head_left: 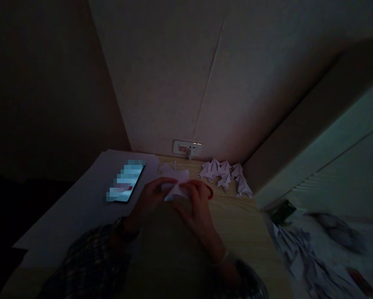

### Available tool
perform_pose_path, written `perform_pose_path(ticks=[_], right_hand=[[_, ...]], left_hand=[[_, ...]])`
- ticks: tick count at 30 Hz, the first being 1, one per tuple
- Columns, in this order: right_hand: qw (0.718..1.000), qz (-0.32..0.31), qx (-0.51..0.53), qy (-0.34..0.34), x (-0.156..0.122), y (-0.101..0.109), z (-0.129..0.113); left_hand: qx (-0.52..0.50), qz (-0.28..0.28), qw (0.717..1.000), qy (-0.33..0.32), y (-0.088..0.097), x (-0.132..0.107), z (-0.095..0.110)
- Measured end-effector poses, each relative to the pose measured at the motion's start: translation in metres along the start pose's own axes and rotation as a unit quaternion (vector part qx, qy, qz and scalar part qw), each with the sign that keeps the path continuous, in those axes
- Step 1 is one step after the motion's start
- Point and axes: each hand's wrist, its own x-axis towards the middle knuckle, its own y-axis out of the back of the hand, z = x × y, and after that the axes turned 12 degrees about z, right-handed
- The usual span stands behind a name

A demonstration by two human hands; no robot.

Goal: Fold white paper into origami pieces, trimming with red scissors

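Note:
A partly folded piece of white paper is held between my two hands, just above the wooden tabletop. My left hand pinches its left side, thumb and fingers closed. On the right side, the fingertips of my right hand press the paper, with the thumb below it. Behind my right hand shows a red loop, perhaps a scissors handle, mostly hidden. More white paper lies just beyond the held piece. Several folded paper figures stand grouped at the back right.
A lit phone rests on a stack of large white sheets at left. A wall socket with a plug sits behind the wooden table. Many folded papers lie lower right, beyond the table's edge. The room is dim.

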Motion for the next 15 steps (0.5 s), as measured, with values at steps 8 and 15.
perform_pose_path(ticks=[8, 15], right_hand=[[1.000, 0.016, 0.011, -0.021, 0.005, -0.001, 0.012], [0.992, 0.048, 0.089, -0.072, 0.008, 0.001, 0.021]], left_hand=[[0.057, -0.039, 0.998, -0.010, 0.000, -0.001, 0.005], [0.034, -0.055, 0.997, 0.029, 0.003, -0.004, 0.008]])
